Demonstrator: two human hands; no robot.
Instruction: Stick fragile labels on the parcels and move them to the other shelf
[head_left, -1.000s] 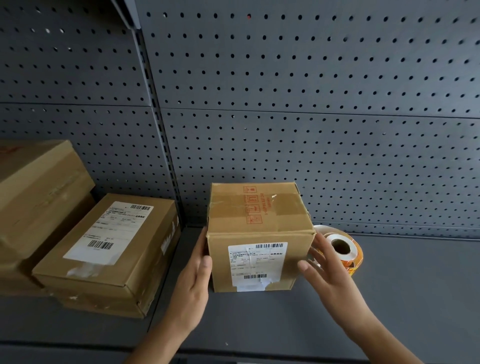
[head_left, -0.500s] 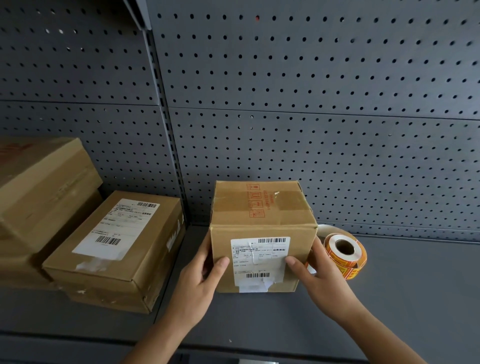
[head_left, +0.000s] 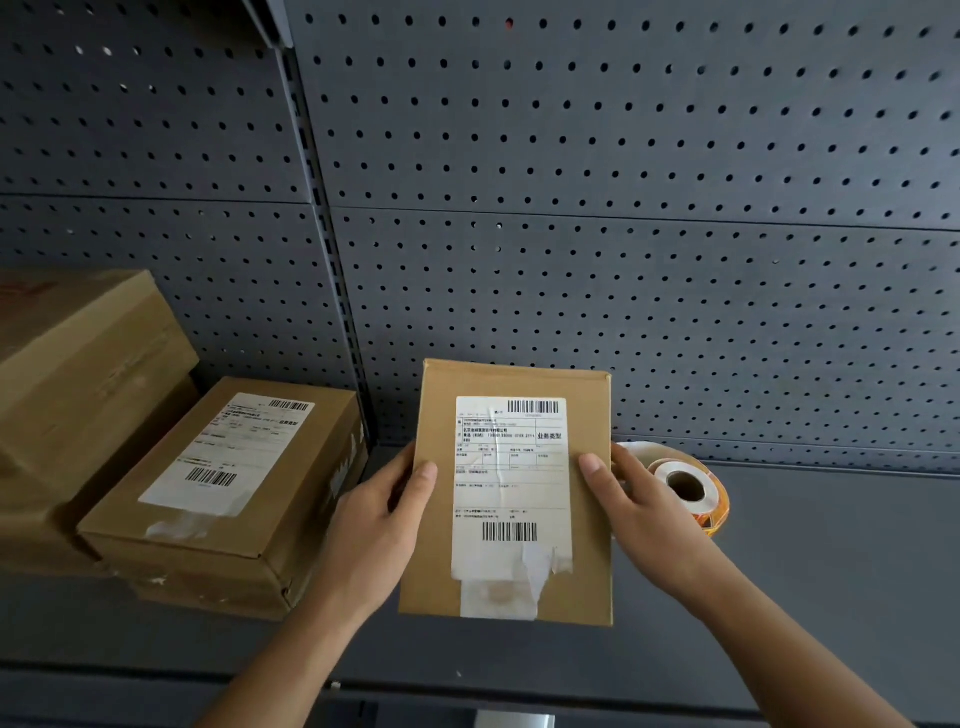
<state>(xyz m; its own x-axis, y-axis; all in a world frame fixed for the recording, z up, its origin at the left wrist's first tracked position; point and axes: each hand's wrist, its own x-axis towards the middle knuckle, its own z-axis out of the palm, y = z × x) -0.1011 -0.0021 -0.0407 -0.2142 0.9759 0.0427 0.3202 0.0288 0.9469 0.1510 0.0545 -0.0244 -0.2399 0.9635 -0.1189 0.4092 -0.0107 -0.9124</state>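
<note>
Starting at the far left, a big box (head_left: 78, 374) is sitting on the shelf (head_left: 831, 571), and a flat box (head_left: 223, 483) is leaning against it. The flat box is showing only a white shipping slip (head_left: 228, 457) on top; I am not seeing a fragile label on it. The big box has a faint reddish patch at its top corner, too blurred to call.

In the middle, the parcel (head_left: 514, 493) is being held up in front of the pegboard (head_left: 623, 260), its broad face turned towards us. That face is carrying only a white slip and some tape. No fragile label there, so I am judging this one as not yet stickered on this side, with the move to the other shelf also left to do.

Now the hands. The left hand (head_left: 379, 525) is clamping the parcel's left edge, thumb lying on the front, fingers wrapping behind. The right hand (head_left: 639, 509) is doing the same on the right edge. Whether the bottom edge is touching the shelf, I cannot tell.

Just behind the right hand, the roll of labels (head_left: 691, 488) is lying on the shelf, with nobody touching it.
</note>
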